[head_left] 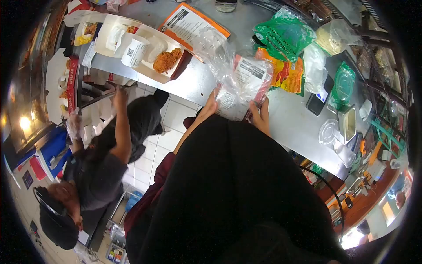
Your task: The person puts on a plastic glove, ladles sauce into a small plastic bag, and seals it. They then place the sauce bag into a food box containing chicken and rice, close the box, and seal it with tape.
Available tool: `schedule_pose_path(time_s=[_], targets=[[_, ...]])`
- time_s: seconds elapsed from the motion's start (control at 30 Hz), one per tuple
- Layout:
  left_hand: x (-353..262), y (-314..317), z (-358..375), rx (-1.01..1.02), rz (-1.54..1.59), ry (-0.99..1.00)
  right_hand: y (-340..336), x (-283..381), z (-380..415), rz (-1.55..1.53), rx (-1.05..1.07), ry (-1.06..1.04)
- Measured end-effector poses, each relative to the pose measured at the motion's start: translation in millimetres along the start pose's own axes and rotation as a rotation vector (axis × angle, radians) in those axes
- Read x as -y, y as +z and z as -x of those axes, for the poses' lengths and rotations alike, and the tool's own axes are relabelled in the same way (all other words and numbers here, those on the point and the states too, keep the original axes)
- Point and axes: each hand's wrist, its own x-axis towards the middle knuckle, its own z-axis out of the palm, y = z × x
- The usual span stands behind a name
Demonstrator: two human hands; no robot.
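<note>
At the counter edge, a clear plastic bag (218,57) encloses a red-and-white box (250,75) with a printed receipt on top. My left hand (210,107) grips the near left side of this bagged box. On its right side, my right hand (260,115) is closed around the lower edge. The bag's loose top spreads upward over the counter. Just left of it stands an open meal box (162,75) with a piece of fried chicken (167,60) and a labelled white cup (134,52). Parts of my fingers are hidden under the box.
A co-worker (105,145) in dark clothes and a cap works at the left. On the steel counter (290,127) lie an orange-edged printed sheet (187,24), a green bag (285,33), an orange packet (285,70), a phone (319,97) and clear lids (329,131).
</note>
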Motion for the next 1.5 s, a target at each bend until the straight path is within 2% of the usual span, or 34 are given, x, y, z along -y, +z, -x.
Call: schedule_pose_path(time_s=[0.07, 0.1, 0.13, 0.17, 0.23, 0.37, 0.4, 0.43, 0.5, 0.57, 0.7, 0.73, 0.8, 0.9, 0.97, 1.0, 1.03, 1.1, 1.13, 1.2, 1.3, 1.37, 1.43, 1.47, 1.5], targets=[[-3, 0, -4, 0.021, 0.004, 0.039, 9, 14, -1, 0.052, -0.013, -0.048], [5, -2, -6, 0.032, -0.114, 0.147, 14, 29, 1, 0.078, -0.021, -0.073], [17, -5, -10, 0.041, -0.233, 0.258, 18, 58, 7, 0.283, 0.000, -0.124], [29, -8, -13, 0.049, -0.351, 0.370, 20, 64, 8, 0.264, 0.017, -0.191], [6, -5, -8, 0.060, -0.295, 0.309, 20, 74, 7, 0.228, 0.051, -0.328], [-65, 16, 12, 0.082, -0.068, 0.164, 15, 100, 10, 0.209, 0.078, -0.467], [-54, 11, 6, 0.018, -0.245, 0.221, 18, 116, 16, 0.210, 0.078, -0.523], [-70, 15, 7, 0.041, -0.290, 0.283, 20, 129, 20, 0.210, 0.073, -0.585], [-82, 17, 5, 0.125, -0.228, 0.191, 16, 141, 24, 0.234, 0.022, -0.675], [-89, 25, 7, 0.109, -0.160, 0.146, 13, 152, 32, 0.253, 0.012, -0.710], [-113, 35, 7, 0.211, -0.211, 0.042, 11, 157, 47, 0.247, -0.133, -0.763], [-102, 29, -8, 0.155, -0.506, 0.376, 4, 152, 47, 0.263, -0.160, -0.758], [-89, 35, -10, 0.240, -0.399, 0.332, -2, 149, 57, 0.170, -0.171, -0.726], [-113, 65, -3, 0.413, -0.419, 0.447, -15, 139, 76, 0.100, -0.255, -0.710], [-83, 68, -6, 0.434, -0.465, 0.401, -29, 125, 89, 0.089, -0.369, -0.698], [-72, 75, -6, 0.514, -0.351, 0.320, -36, 115, 95, 0.015, -0.384, -0.675], [-61, 81, -6, 0.584, -0.238, 0.232, -43, 103, 99, 0.079, -0.491, -0.725], [-56, 92, -2, 0.696, -0.261, 0.199, -52, 92, 122, 0.001, -0.577, -0.684], [-46, 89, -14, 0.854, -0.405, 0.205, -57, 85, 131, -0.094, -0.603, -0.678], [-24, 101, -32, 1.045, -0.443, 0.480, -75, 75, 153, -0.269, -0.629, -0.656], [-22, 137, -27, 1.250, -0.337, 0.336, -117, 49, 184, -0.593, -0.649, -0.710], [-46, 183, -11, 1.194, -0.346, 0.559, -182, -4, 197, -0.642, -0.651, -0.905], [-39, 202, -15, 1.150, -0.430, 0.460, -228, -21, 235, -0.447, -0.943, -0.956], [-34, 210, -16, 1.110, -0.470, 0.409, -254, -22, 254, -0.631, -1.088, -1.102], [-26, 220, -17, 1.059, -0.508, 0.382, -290, -17, 274, -0.688, -1.245, -1.020]])
